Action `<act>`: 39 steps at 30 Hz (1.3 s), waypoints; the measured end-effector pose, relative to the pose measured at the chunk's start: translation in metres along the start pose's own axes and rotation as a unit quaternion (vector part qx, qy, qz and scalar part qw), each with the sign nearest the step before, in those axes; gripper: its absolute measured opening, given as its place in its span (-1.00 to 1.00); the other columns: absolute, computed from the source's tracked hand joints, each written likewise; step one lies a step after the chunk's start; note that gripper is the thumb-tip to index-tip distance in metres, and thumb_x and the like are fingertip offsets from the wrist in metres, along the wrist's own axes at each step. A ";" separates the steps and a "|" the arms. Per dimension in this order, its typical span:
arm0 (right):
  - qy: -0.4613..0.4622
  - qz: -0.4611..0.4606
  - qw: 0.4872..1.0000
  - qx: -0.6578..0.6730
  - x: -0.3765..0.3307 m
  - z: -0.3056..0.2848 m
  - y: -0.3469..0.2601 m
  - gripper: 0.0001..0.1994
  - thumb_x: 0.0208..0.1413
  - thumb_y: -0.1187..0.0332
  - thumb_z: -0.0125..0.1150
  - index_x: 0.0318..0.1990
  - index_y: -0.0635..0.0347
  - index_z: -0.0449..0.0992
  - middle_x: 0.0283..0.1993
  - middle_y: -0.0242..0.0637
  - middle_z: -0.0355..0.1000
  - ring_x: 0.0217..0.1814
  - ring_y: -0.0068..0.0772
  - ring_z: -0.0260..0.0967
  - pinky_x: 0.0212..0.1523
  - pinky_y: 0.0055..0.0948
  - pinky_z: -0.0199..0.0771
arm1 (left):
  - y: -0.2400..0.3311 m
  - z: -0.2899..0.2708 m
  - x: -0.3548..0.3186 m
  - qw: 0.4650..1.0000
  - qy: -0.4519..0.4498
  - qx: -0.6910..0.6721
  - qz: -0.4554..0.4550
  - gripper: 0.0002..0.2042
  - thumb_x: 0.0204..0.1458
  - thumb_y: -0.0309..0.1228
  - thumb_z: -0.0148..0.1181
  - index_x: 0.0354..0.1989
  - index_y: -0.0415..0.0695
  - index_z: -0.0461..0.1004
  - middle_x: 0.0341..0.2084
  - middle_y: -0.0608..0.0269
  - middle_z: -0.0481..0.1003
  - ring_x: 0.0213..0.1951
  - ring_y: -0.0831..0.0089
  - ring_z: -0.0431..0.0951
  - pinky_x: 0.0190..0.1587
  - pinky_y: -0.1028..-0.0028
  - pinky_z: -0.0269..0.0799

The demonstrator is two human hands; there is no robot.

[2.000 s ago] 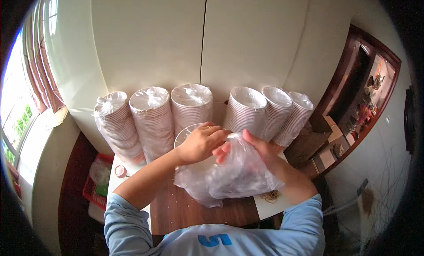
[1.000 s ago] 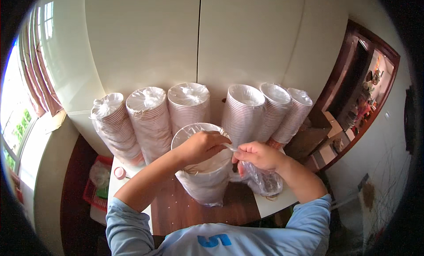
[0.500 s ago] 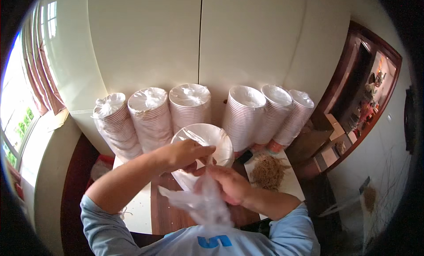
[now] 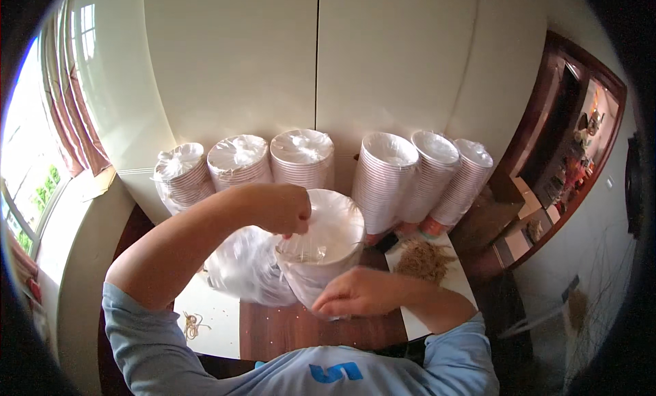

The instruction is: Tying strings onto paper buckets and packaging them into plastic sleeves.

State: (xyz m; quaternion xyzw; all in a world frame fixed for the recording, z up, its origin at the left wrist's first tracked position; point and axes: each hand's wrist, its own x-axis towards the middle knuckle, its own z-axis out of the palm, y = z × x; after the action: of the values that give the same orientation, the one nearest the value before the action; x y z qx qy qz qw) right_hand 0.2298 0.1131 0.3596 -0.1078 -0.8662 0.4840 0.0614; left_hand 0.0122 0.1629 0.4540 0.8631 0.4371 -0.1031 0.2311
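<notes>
In the middle stands a round stack of white paper tubs point(image 4: 342, 218) in clear plastic, its wide rim facing up. Over the left side of that rim sits my left hand point(image 4: 290, 215), its fingers closed on the edge of the plastic bag point(image 4: 249, 266), which bulges out loosely to the left. My right hand point(image 4: 355, 293) is at the lower right side of the stack. Its fingers are curled together, pointing left against the wrapped side. What they hold, if anything, is hidden.
Behind stand several wrapped tub stacks point(image 4: 389, 177) in a row against pale cabinet doors point(image 4: 232, 61). A heap of thin brown ties point(image 4: 424, 261) lies at the right. A few loose ties point(image 4: 193, 325) lie front left on the brown-and-white tabletop point(image 4: 287, 331).
My hands have parted from the bunched plastic in front of the stack. The left one moved up to the rim, the right one lower. The loose plastic now spreads left.
</notes>
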 end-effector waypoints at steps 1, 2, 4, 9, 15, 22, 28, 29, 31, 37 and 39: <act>0.028 -0.003 0.998 -0.063 -0.004 -0.014 -0.008 -0.68 0.16 0.15 0.02 -0.20 0.23 0.52 -0.23 -0.13 0.51 -0.18 -0.29 0.47 -0.10 -0.37 0.41 | 0.001 0.004 -0.003 1.000 0.002 -0.002 -0.005 -0.85 -0.10 -0.42 0.11 -0.49 -0.23 0.56 -0.55 0.19 0.57 -0.56 0.38 0.54 -0.56 0.41 0.40; 0.061 0.041 0.992 -0.107 -0.007 -0.028 -0.016 -0.71 0.14 0.18 0.05 -0.21 0.22 0.53 -0.22 -0.12 0.51 -0.17 -0.26 0.47 -0.11 -0.34 0.42 | 0.003 0.011 -0.005 0.982 0.094 0.166 -0.016 -0.86 -0.11 -0.42 0.11 -0.51 -0.21 0.56 -0.57 0.16 0.56 -0.53 0.33 0.56 -0.51 0.37 0.43; 0.179 0.099 0.963 -0.175 -0.016 -0.052 -0.021 -0.76 0.09 0.24 0.12 -0.22 0.22 0.53 -0.23 -0.11 0.50 -0.20 -0.22 0.47 -0.13 -0.29 0.44 | 0.036 0.015 -0.005 0.894 0.181 0.404 -0.071 -0.90 -0.16 -0.40 0.15 -0.55 -0.14 0.56 -0.54 0.15 0.54 -0.42 0.29 0.58 -0.36 0.34 0.48; 0.427 -0.081 0.774 -0.460 0.004 -0.094 -0.022 -0.46 -0.09 0.38 0.27 0.12 0.11 0.31 0.14 -0.10 0.25 0.16 -0.08 0.25 0.14 -0.19 0.25 | 0.020 0.028 0.006 0.757 0.248 0.584 0.157 -0.93 -0.21 -0.39 0.13 -0.64 -0.04 0.51 -0.53 0.37 0.41 -0.39 0.48 0.47 -0.27 0.51 0.33; 0.280 -0.176 0.687 -0.647 0.042 -0.106 0.000 -0.66 -0.10 0.37 0.19 -0.09 -0.03 0.38 0.31 -0.20 0.05 0.39 -0.05 -0.10 0.32 0.10 -0.13 | -0.006 0.036 0.009 0.684 0.359 0.575 0.269 -0.93 -0.25 -0.39 0.11 -0.64 -0.09 0.46 -0.54 0.40 0.35 -0.38 0.55 0.42 -0.21 0.54 0.30; 0.315 -0.170 0.796 -0.488 0.045 -0.101 0.020 -0.76 -0.18 0.53 0.12 -0.26 0.15 0.35 -0.27 -0.25 0.40 -0.05 -0.17 0.40 0.18 -0.04 0.19 | -0.015 0.037 0.001 0.744 0.405 0.463 0.261 -0.86 -0.22 -0.38 0.14 -0.46 -0.12 0.41 -0.49 0.36 0.32 -0.37 0.49 0.40 -0.26 0.48 0.31; 0.299 -0.042 0.878 -0.371 0.015 -0.087 -0.002 -0.60 -0.04 0.61 0.03 0.02 0.18 0.34 -0.10 -0.07 0.45 -0.12 -0.04 0.45 -0.15 -0.27 0.46 | -0.018 0.040 0.004 0.792 0.409 0.368 0.264 -0.87 -0.19 -0.38 0.12 -0.49 -0.14 0.39 -0.51 0.28 0.28 -0.42 0.40 0.38 -0.32 0.41 0.29; 0.291 -0.009 0.900 -0.324 0.013 -0.084 -0.003 -0.60 -0.04 0.60 0.04 0.03 0.18 0.34 -0.07 -0.07 0.44 -0.12 -0.05 0.45 -0.15 -0.25 0.46 | -0.017 0.042 0.004 0.804 0.402 0.353 0.259 -0.88 -0.18 -0.38 0.12 -0.49 -0.14 0.39 -0.51 0.27 0.28 -0.43 0.39 0.38 -0.33 0.40 0.30; 0.287 -0.007 0.917 -0.276 0.011 -0.078 0.000 -0.63 0.02 0.56 0.06 0.04 0.21 0.34 -0.13 -0.03 0.45 -0.16 -0.15 0.47 -0.16 -0.28 0.47 | -0.010 0.042 0.002 0.817 0.399 0.336 0.247 -0.90 -0.16 -0.39 0.11 -0.53 -0.13 0.39 -0.53 0.28 0.29 -0.43 0.36 0.39 -0.33 0.40 0.31; 0.346 0.036 0.937 -0.016 0.014 -0.062 0.015 -0.76 0.13 0.44 0.10 -0.06 0.28 0.35 -0.32 -0.18 0.46 -0.30 -0.46 0.45 -0.26 -0.45 0.47 | 0.008 0.028 0.004 0.933 0.319 0.156 0.048 -0.86 -0.16 -0.36 0.10 -0.65 -0.13 0.39 -0.62 0.16 0.41 -0.49 0.24 0.51 -0.40 0.24 0.44; 0.385 0.018 0.911 0.150 0.019 -0.058 0.015 -0.80 0.11 0.41 0.15 -0.17 0.31 0.34 -0.37 -0.26 0.42 -0.38 -0.48 0.42 -0.31 -0.46 0.48 | -0.011 0.022 0.015 0.937 0.234 0.231 0.115 -0.83 -0.11 -0.35 0.07 -0.59 -0.17 0.48 -0.57 0.08 0.50 -0.52 0.19 0.54 -0.44 0.26 0.46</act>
State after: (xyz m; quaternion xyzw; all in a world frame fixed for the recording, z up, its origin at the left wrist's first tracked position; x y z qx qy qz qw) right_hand 0.2253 0.1729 0.3771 -0.2910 -0.6906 0.5301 0.3968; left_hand 0.0133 0.1683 0.4257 0.9369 0.3404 0.0309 -0.0733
